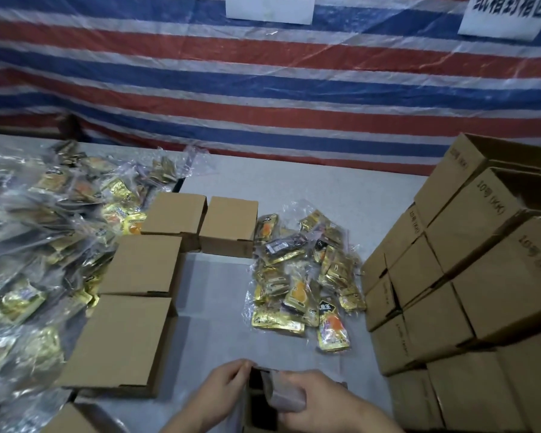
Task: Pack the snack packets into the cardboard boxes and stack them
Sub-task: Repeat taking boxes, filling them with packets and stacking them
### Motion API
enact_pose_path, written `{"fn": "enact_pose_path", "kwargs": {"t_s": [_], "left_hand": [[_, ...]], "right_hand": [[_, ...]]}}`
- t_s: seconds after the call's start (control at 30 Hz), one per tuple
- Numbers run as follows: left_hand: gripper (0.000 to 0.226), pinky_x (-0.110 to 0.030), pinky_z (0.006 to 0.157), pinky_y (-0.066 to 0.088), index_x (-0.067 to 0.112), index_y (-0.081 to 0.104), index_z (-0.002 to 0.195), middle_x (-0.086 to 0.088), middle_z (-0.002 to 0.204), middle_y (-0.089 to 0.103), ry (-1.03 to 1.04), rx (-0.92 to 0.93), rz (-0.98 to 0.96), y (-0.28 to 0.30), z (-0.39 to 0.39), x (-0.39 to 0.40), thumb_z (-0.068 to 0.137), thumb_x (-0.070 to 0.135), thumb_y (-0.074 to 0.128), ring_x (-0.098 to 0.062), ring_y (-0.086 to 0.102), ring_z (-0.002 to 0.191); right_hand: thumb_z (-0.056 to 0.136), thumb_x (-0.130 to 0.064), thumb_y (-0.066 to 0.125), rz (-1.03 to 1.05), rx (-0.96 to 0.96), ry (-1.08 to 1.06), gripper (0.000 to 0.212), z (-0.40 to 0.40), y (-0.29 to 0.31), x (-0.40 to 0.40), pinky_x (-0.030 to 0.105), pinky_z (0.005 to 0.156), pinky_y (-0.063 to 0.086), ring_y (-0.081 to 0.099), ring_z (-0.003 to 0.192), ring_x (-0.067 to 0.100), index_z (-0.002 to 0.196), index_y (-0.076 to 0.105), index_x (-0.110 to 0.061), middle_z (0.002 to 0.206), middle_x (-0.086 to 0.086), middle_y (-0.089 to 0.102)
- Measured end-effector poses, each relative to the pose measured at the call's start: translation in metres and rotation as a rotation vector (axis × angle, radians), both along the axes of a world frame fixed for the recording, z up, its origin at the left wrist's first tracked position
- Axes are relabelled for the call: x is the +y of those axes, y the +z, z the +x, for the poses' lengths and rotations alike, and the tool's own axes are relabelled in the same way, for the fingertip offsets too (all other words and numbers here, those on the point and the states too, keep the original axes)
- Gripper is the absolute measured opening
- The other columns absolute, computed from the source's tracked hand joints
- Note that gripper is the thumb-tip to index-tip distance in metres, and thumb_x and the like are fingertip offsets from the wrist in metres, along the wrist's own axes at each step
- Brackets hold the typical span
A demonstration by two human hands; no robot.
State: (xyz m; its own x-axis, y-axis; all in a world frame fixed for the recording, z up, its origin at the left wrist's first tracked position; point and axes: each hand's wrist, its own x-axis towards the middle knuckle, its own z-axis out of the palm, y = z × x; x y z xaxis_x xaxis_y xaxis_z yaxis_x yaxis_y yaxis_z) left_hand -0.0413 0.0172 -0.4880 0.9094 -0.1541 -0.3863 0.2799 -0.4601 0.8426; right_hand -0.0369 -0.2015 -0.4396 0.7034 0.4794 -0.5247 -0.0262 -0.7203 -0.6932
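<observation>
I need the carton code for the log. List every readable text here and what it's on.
"10号 (KK)": printed on the stacked boxes at right.
Right wall sign: large Chinese characters, cut off at the top, not surely readable.
Middle wall sign: text cropped, unreadable.
Snack packets: print too small and blurred.

A striped plastic tarpaulin [263, 89] hanging at twelve o'clock carries bands of red, blue and white. Two white paper signs [269, 7] pinned on it bear black characters. The pale grey surface [325, 195] is plain. The closed brown cardboard boxes [122, 342] at nine o'clock are unprinted tan, while the stacked brown cardboard boxes [497, 276] at three o'clock show dark printed marks on their sides. The glossy snack packets [303, 276] are gold with orange and black patches, inside clear wrap.
</observation>
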Motion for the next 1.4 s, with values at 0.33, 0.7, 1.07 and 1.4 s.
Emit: {"fn": "enact_pose_path", "kwargs": {"t_s": [0.33,0.7,1.07,1.4], "left_hand": [[0.039,-0.010,0.084,0.045,0.056,0.068,0.078,0.024,0.092,0.070,0.103,-0.035,0.012,-0.015,-0.010,-0.005,0.099,0.026,0.054,0.009,0.062,0.094],[0.024,-0.023,0.088,0.048,0.023,0.073,0.098,0.008,0.097,0.071,0.117,-0.080,0.049,-0.020,-0.014,-0.008,0.101,0.025,0.049,-0.003,0.064,0.093],[0.024,-0.022,0.088,0.048,0.030,0.072,0.092,0.010,0.096,0.070,0.135,-0.021,0.026,-0.020,-0.019,-0.007,0.101,0.024,0.050,-0.004,0.063,0.095],[0.024,-0.025,0.089,0.048,0.029,0.072,0.094,0.007,0.097,0.070,0.135,-0.047,0.038,-0.021,-0.014,-0.008,0.102,0.024,0.050,-0.005,0.063,0.094]], "right_hand": [[0.094,-0.053,0.051,-0.403,0.145,0.190,0.071,0.012,-0.060,0.028,0.040,0.119,0.027,0.034,0.145,0.023,0.156,0.027,-0.028,0.158,-0.001,0.036],[0.082,-0.055,0.068,-0.194,0.234,0.034,0.034,0.016,-0.047,0.014,0.022,0.090,0.048,0.059,0.094,0.000,0.106,0.070,-0.031,0.100,-0.017,0.066],[0.098,-0.062,0.039,-0.438,0.533,0.093,0.065,0.011,-0.059,0.029,0.028,0.111,0.032,0.046,0.129,0.012,0.148,0.043,-0.019,0.143,0.000,0.049],[0.101,-0.039,0.038,-0.408,0.358,0.090,0.047,0.022,-0.060,0.023,0.030,0.087,0.047,0.061,0.103,0.016,0.136,0.053,-0.013,0.128,0.008,0.059]]}}
